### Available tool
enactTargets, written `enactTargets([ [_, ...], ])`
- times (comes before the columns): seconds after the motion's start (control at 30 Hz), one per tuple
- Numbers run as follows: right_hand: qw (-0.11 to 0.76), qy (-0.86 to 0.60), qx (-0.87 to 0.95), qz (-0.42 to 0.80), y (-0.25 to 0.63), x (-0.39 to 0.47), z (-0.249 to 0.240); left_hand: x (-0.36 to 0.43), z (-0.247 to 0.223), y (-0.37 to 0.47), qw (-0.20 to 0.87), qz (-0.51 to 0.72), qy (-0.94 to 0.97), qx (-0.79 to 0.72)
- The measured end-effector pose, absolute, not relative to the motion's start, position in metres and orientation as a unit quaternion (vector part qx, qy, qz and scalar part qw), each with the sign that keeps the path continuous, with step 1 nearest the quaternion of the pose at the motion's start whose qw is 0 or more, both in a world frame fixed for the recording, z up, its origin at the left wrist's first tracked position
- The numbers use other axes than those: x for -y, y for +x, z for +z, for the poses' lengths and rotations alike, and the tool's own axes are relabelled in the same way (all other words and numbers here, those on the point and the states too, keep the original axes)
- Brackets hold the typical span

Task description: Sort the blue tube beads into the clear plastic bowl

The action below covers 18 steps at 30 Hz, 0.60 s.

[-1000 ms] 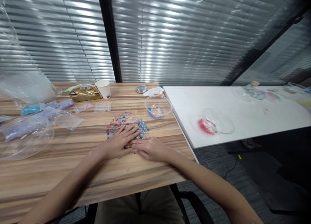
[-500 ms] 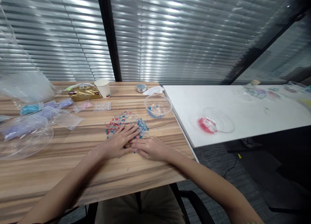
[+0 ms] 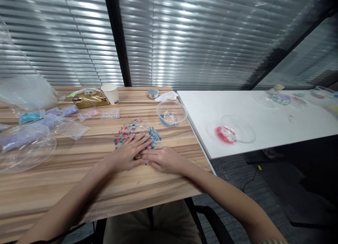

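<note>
A loose pile of small capsules, the red-and-clear capsules (image 3: 122,134) on its left and the blue-and-clear capsules (image 3: 155,134) on its right, is spread on the wood-look table. My left hand (image 3: 130,153) lies palm down over the near part of the pile, fingers spread. Close by on the right, my right hand (image 3: 164,160) rests low on the table, its fingers stretched leftward to the left hand's fingertips. Capsules under both hands are partly hidden. Behind the pile stands a clear plastic bowl (image 3: 182,121) with blue capsules inside.
A second clear bowl (image 3: 250,140) with red contents stands on the white table (image 3: 195,106). Further back are a paper cup (image 3: 111,94), a gold tissue pack (image 3: 91,98) and a round tin (image 3: 153,93). Small plastic bags (image 3: 110,114) and a large clear lid (image 3: 31,163) occupy the left.
The whole view has shifted slightly, with things sitting a little higher in the picture. Both hands keep nearly the same place and pose at the pile.
</note>
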State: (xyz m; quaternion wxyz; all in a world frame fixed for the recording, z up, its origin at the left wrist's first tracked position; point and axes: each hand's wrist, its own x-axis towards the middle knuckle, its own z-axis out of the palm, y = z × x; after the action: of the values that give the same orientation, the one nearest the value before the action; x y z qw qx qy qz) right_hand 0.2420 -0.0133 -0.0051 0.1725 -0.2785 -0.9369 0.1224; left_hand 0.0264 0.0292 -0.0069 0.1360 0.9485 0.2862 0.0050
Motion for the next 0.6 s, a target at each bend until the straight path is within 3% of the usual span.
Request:
enactTargets([
  [0.6,0.192,-0.285,0.938,0.051,0.2442,0.0126,-0.0086,-0.0294,-0.0042,0.0271,0.153,0.018,0.945,-0.287],
])
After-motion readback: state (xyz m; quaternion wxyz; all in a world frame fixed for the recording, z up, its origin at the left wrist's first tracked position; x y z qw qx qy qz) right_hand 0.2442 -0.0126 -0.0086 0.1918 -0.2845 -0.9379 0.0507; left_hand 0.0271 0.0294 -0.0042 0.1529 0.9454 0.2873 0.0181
